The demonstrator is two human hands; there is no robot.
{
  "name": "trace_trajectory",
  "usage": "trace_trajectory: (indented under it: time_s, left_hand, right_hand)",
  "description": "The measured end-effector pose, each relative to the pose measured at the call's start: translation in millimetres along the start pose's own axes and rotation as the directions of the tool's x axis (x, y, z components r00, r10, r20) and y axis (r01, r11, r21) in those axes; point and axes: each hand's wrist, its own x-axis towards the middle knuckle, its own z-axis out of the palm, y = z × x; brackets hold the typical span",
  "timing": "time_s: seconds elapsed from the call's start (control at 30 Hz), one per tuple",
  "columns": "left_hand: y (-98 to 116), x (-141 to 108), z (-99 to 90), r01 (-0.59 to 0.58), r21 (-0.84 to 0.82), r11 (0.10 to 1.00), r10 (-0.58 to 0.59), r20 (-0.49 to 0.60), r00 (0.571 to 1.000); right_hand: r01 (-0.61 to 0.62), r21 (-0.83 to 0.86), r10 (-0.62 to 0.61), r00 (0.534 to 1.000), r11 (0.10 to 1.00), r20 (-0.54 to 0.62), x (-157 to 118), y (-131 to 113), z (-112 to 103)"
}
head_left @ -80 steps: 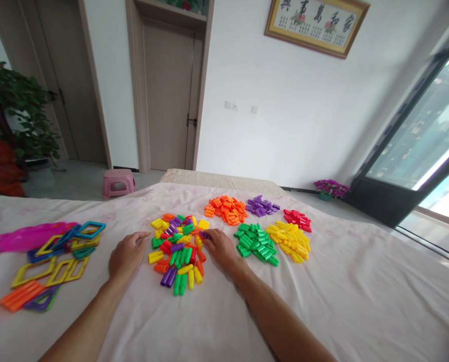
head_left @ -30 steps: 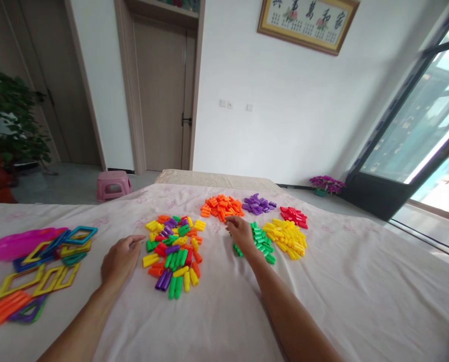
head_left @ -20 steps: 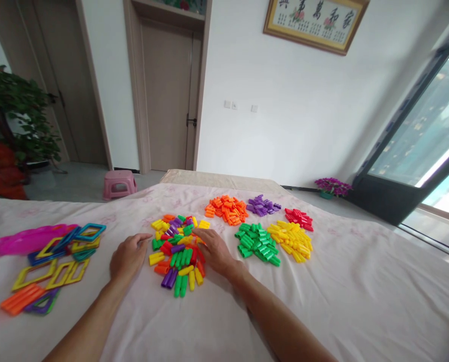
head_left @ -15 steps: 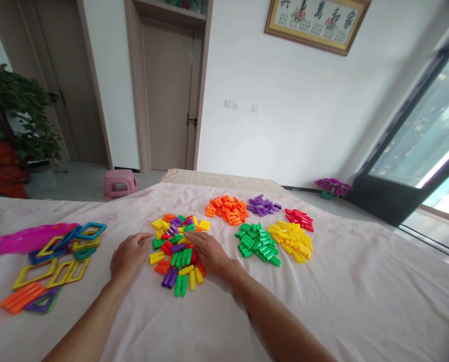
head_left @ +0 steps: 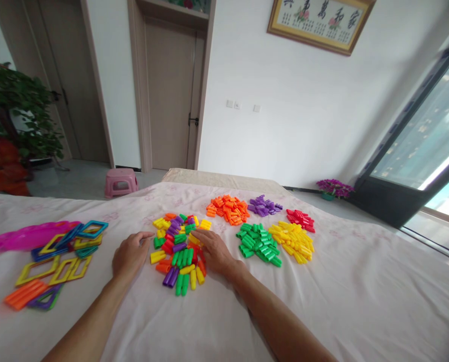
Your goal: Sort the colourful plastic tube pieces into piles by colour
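Observation:
A mixed pile of coloured plastic pieces (head_left: 182,257) lies between my hands on the pale cloth. My left hand (head_left: 131,253) rests left of the pile, fingers bent toward it, thumb and index finger apart, nothing between them. Along the pile's right edge, my right hand (head_left: 214,251) is palm down with its fingers spread over some pieces; what lies beneath the palm is hidden. Sorted by colour to the right are orange pieces (head_left: 229,209), purple pieces (head_left: 264,205), red pieces (head_left: 300,220), green pieces (head_left: 259,244) and yellow pieces (head_left: 292,241).
At the left of the cloth-covered table (head_left: 345,306) lie a magenta tray (head_left: 31,236), several magnetic frames (head_left: 62,269) and an orange ribbed piece (head_left: 26,294). Beyond the table stand a pink stool (head_left: 121,182) and a pot of purple flowers (head_left: 334,188).
The view has shifted slightly. My right hand's fingers have moved a little off the pile's middle, showing more orange and yellow pieces beside them. My left hand looks unchanged.

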Motion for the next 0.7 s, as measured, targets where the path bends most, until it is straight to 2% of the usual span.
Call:
trace_trajectory:
  time_s: [0.07, 0.13, 0.33, 0.5, 0.6, 0.7]
  left_hand:
    - [0.1, -0.4, -0.2, 0.0, -0.002, 1.0, 0.0, 0.001, 1.0]
    - [0.5, -0.6, -0.6, 0.002, -0.004, 1.0, -0.002, 0.001, 1.0]
    - [1.1, -0.5, -0.9, 0.006, -0.011, 1.0, -0.006, 0.0, 1.0]
    - [1.0, -1.1, -1.0, 0.007, -0.028, 1.0, -0.007, -0.001, 1.0]
    - [0.7, -1.0, -1.0, 0.018, -0.028, 0.999, -0.017, 0.009, 1.0]
    - [0.0, 0.1, -0.6, 0.021, -0.03, 0.999, -0.021, 0.011, 1.0]
  right_hand:
    - [0.038, -0.026, -0.037, 0.999, 0.999, 0.034, 1.4, -2.8, 0.2]
    - [0.026, -0.023, -0.025, 0.999, 0.999, 0.049, 2.6, -5.0, -0.9]
    - [-0.148, 0.118, 0.155, 0.987, 0.982, -0.049, -1.4, -0.6, -2.8]
    - [-0.247, 0.28, 0.307, 0.931, 0.928, -0.196, -4.6, 11.4, -2.3]
    - [-0.278, 0.399, 0.391, 0.889, 0.874, -0.239, -2.6, 18.9, -7.5]
    - [-0.316, 0.542, 0.502, 0.832, 0.778, -0.236, -2.0, 26.2, -17.1]
